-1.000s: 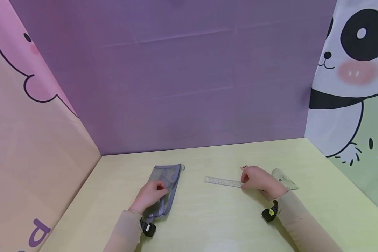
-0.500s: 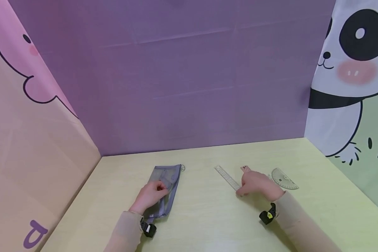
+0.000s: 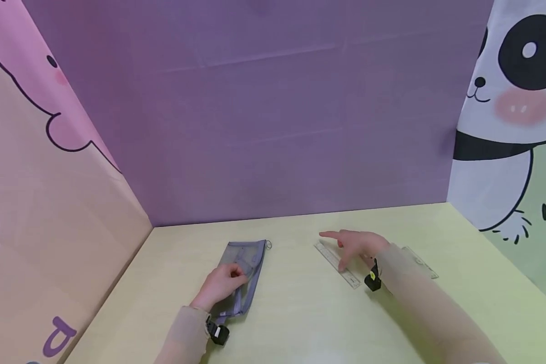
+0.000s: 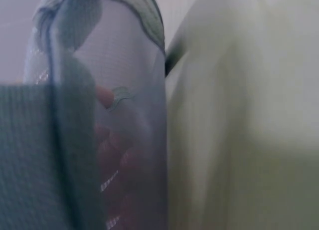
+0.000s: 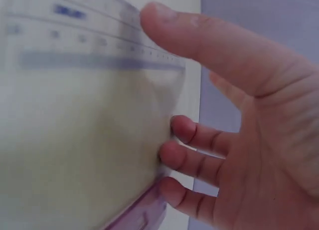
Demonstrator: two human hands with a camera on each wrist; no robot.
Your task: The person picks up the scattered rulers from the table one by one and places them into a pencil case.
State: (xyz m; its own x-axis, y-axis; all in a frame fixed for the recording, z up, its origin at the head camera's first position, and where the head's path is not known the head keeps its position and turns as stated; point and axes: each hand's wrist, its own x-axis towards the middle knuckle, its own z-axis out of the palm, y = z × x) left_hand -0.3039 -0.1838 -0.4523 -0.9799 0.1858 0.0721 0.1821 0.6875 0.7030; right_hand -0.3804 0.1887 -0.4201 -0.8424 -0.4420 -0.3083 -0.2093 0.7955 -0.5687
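Note:
A grey-purple mesh zip pouch point(image 3: 250, 258) lies flat on the table left of centre. My left hand point(image 3: 221, 284) is on its near left part and pinches the mesh between thumb and fingers; in the left wrist view, fingertips point(image 4: 117, 155) show through the sheer mesh point(image 4: 144, 110). Over the clear ruler point(image 3: 351, 279) my right hand point(image 3: 357, 246) is spread, index finger stretched out to the left and thumb close over the ruler's middle. In the right wrist view, the ruler point(image 5: 89, 25) shows its printed scale, and the other fingertips point(image 5: 172, 155) hang over the table.
A clear protractor point(image 3: 423, 263) lies to the right, partly behind my right sleeve. Below the fingers in the right wrist view is the edge of a pink see-through piece point(image 5: 142, 212), hidden from the head view. A purple wall point(image 3: 277, 126) closes off the table's back.
My right hand first swung the ruler to a slant, then let go and moved up and left, fingers opening out. The ruler's near end now shows. The left hand stays on the pouch.

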